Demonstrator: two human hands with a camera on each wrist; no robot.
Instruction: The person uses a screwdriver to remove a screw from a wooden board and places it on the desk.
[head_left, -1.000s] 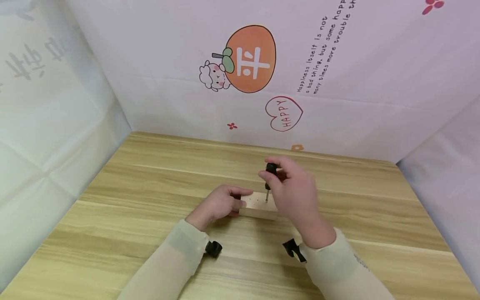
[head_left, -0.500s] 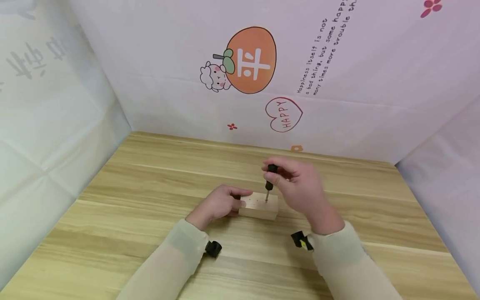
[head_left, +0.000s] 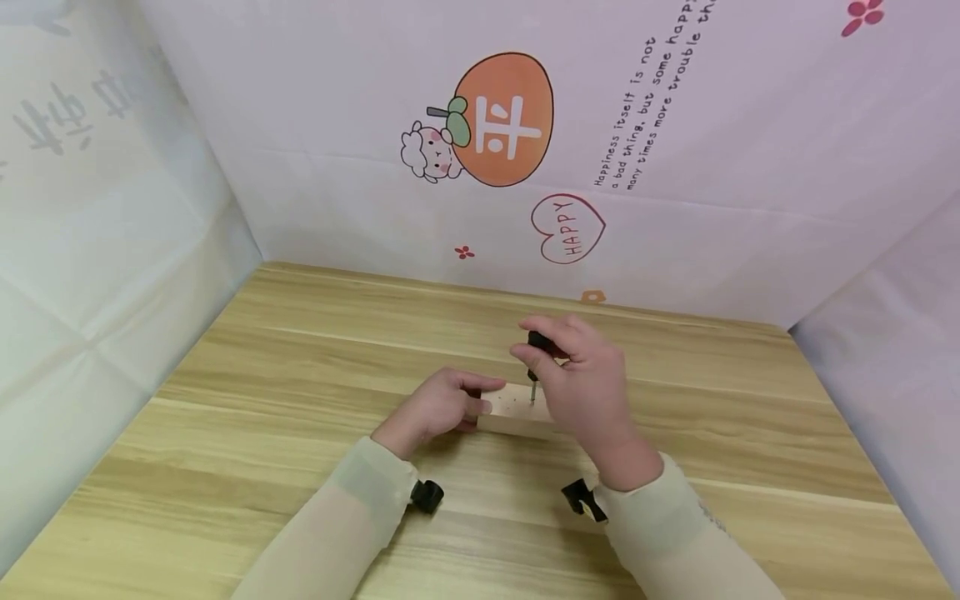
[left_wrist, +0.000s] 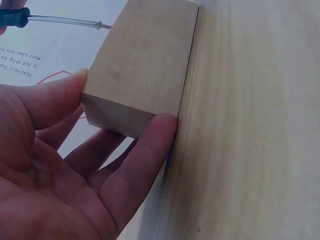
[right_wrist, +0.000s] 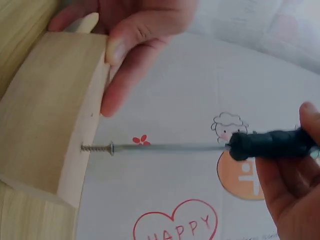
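Observation:
A pale wooden block (head_left: 516, 425) lies on the table, with small dark holes in its top face. My left hand (head_left: 442, 404) grips its left end, thumb on the top edge and fingertips against the end and side in the left wrist view. A threaded screw (right_wrist: 100, 148) stands part-way in the block's top. The tip of a black-handled screwdriver (right_wrist: 270, 145) meets the screw's head, with the shaft in line with it. My right hand (head_left: 592, 392) pinches the handle from above between thumb and fingers, and hides the block's right end in the head view.
The wood-grain table (head_left: 262, 417) runs back to a white printed cloth (head_left: 337, 125) hanging behind it. More white cloth (head_left: 82, 275) hangs at the left and right sides. Black wrist mounts (head_left: 427, 497) stick out from both sleeves.
My right hand swung out to the right half a second ago, baring the block's right end, and has come back left over it. The left hand and block stay in place.

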